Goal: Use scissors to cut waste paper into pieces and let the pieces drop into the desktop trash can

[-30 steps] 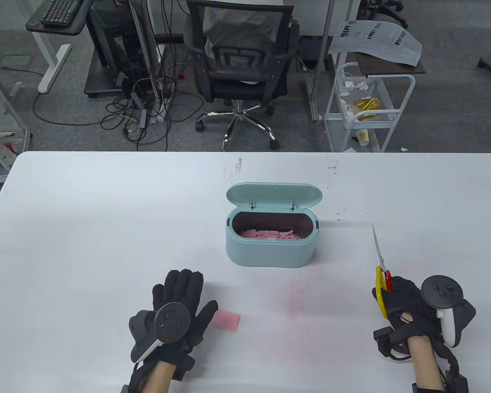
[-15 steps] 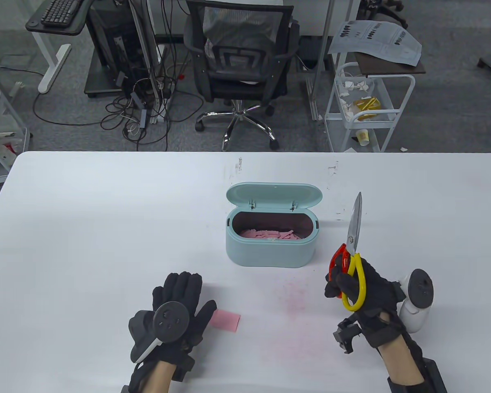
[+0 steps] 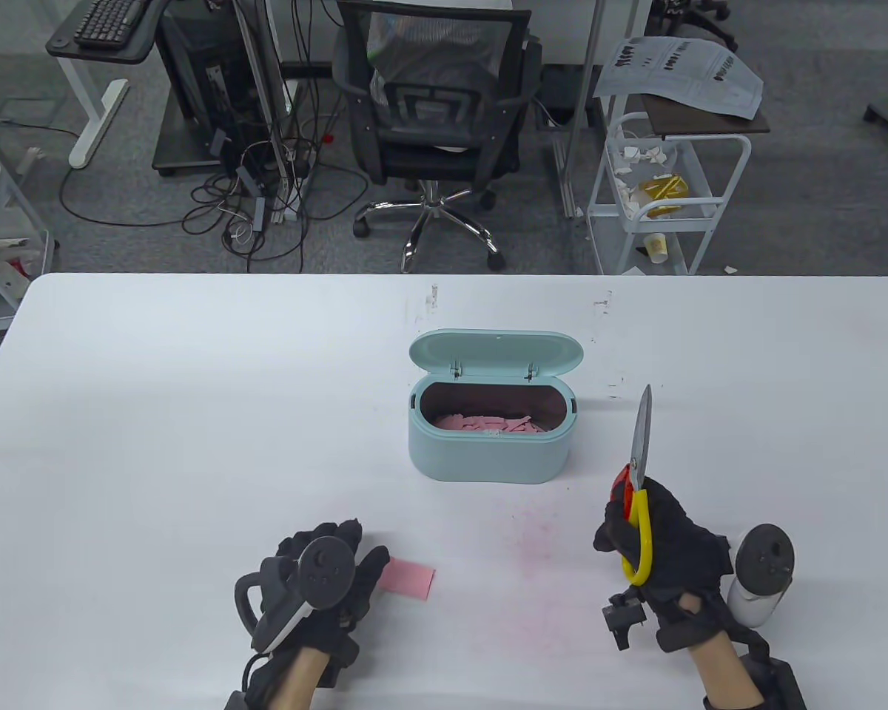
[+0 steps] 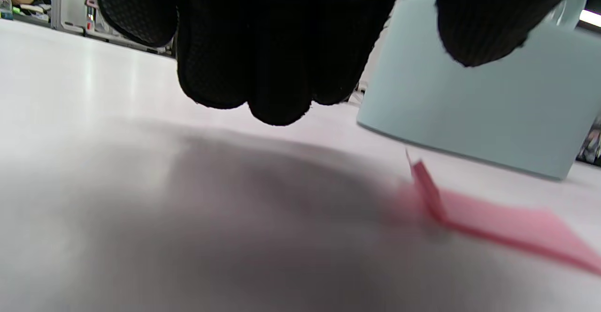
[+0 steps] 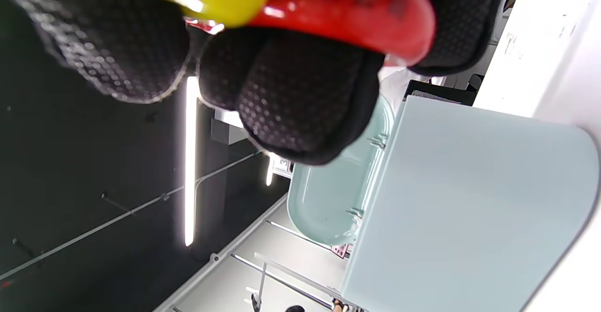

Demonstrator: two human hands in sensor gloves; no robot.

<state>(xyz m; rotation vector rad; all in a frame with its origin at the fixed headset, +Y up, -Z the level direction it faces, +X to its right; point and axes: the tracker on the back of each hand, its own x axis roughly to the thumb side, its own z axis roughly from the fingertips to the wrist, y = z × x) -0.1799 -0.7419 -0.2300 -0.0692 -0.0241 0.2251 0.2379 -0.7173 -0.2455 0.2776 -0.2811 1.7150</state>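
Note:
A pink scrap of waste paper (image 3: 408,578) lies flat on the white table (image 3: 155,414). My left hand (image 3: 362,546) hovers just left of it with bent fingers (image 4: 277,67), the thumb tip by the paper's near edge, holding nothing. In the left wrist view the pink paper (image 4: 497,222) has one corner turned up. My right hand (image 3: 629,529) grips the red and yellow handles of the scissors (image 3: 641,444), blades together and pointing away from me. The mint trash can (image 3: 488,451) stands mid-table, lid (image 3: 496,349) open, pink pieces (image 3: 488,424) inside.
A faint pink stain (image 3: 540,540) marks the table between my hands. An office chair (image 3: 433,111) and a white cart (image 3: 655,185) stand beyond the far edge. In the right wrist view the trash can (image 5: 469,199) is close by.
My right hand lifted the scissors off the table at the right, swung them left toward the can, then drew back a little. My left hand raised its palm and bent its fingers.

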